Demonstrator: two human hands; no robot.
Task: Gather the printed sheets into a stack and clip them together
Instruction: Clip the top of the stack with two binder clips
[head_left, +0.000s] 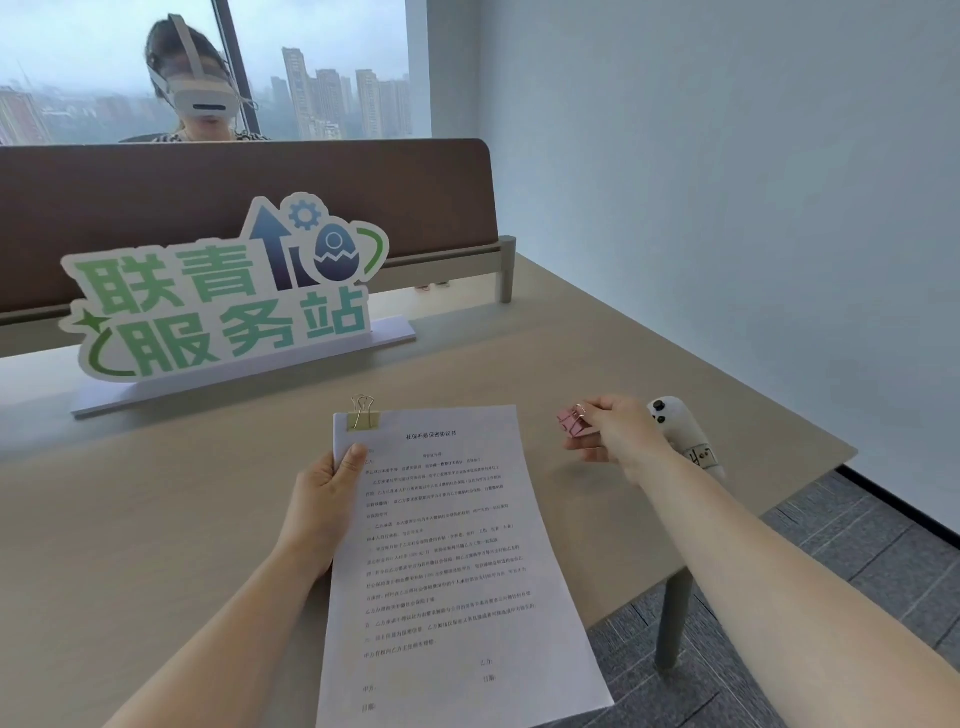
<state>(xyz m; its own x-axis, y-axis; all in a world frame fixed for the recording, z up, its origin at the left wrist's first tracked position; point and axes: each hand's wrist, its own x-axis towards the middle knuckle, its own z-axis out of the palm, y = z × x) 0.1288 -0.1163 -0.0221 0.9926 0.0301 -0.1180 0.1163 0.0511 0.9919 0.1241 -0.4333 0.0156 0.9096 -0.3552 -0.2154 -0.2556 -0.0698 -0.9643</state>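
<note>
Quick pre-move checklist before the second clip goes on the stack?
1. Left hand holds the sheets by their left edge: ok.
2. Gold binder clip seated on the top left corner: ok.
3. Right hand pinches the pink binder clip: ok.
4. Pink binder clip opened for the paper: cannot tell.
5. Sheet edges squared: cannot tell; only the top page shows.
6. Top right corner of the sheets free for a clip: ok.

Sheets (447, 545) lie on the desk (156, 519); sign (223, 291) behind, controller (680, 431) right (perhaps resting at the edge).
</note>
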